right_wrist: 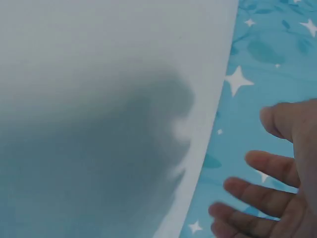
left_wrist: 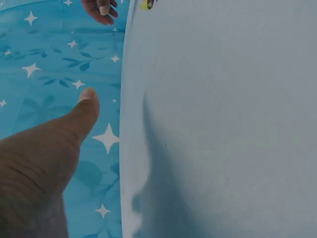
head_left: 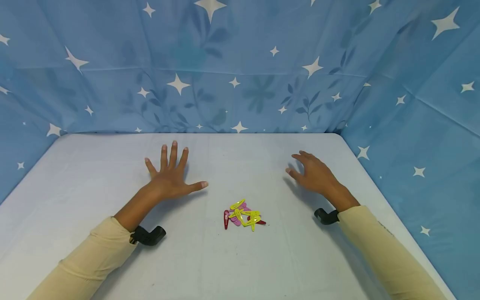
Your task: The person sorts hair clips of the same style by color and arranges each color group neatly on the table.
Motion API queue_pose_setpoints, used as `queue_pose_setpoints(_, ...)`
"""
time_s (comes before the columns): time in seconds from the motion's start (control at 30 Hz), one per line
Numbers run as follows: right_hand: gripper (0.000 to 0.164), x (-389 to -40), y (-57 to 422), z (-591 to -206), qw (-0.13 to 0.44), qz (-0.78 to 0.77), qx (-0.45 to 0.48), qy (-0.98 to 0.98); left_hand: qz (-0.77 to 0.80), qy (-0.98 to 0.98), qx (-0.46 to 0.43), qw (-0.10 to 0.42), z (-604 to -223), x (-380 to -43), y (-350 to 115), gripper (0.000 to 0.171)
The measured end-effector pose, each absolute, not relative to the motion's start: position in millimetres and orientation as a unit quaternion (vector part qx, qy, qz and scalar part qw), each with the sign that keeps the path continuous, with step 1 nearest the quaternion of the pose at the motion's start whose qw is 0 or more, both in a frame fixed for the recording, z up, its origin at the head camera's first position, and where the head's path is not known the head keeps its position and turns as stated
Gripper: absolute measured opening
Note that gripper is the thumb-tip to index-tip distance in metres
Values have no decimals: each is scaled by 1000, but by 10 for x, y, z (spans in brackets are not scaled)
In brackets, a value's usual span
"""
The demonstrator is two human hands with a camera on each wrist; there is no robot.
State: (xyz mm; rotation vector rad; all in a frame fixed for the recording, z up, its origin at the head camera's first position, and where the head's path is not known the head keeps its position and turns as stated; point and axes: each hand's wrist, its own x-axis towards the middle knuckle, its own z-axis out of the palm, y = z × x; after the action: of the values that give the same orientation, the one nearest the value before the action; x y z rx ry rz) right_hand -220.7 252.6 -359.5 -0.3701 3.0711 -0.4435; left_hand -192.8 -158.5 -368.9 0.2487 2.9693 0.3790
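Note:
A small pile of snap hair clips lies near the middle of the white table in the head view. Yellow clips point(head_left: 238, 217) lie on top, with pink clips point(head_left: 235, 221) partly hidden beneath them. One red clip point(head_left: 226, 219) lies at the pile's left edge, and another red clip point(head_left: 261, 222) pokes out on the right. To the left of the pile, my left hand point(head_left: 170, 181) is held over the table with its fingers spread wide, holding nothing. My right hand point(head_left: 316, 173) hovers to the right, fingers loosely bent and apart, also holding nothing.
The white table point(head_left: 180, 266) has a blue star-patterned curtain point(head_left: 225, 104) along its back and right side. A black wrist camera point(head_left: 150, 236) sits at the left wrist, and another black camera point(head_left: 325, 216) at the right. Both arms cast shadows on the tabletop.

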Motion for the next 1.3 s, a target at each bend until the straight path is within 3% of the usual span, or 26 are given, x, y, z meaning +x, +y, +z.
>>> queue_pose_setpoints(0.13,40,-2149,2448,-3569,-60,-197,-129,970,188,974,130,10,-3680,-1918,-1507,111)
queue_pose_setpoints(0.37,24,-2005,2208,-3536,-73,-244,-168,952,254,947,194,-17,-3614,-1881,-1346,79)
queue_pose_setpoints(0.7,18,-1804,1937,-3553,-25,-297,-239,924,341,912,224,26,-3611,-1792,-1183,62)
queue_pose_setpoints(0.97,20,-1699,1803,-3564,19,-321,-282,904,391,876,268,92,-3618,-1749,-991,39)
queue_pose_setpoints(1.3,20,-1605,1674,-3692,101,-322,-288,896,372,870,288,147,-3704,-1722,-798,38)
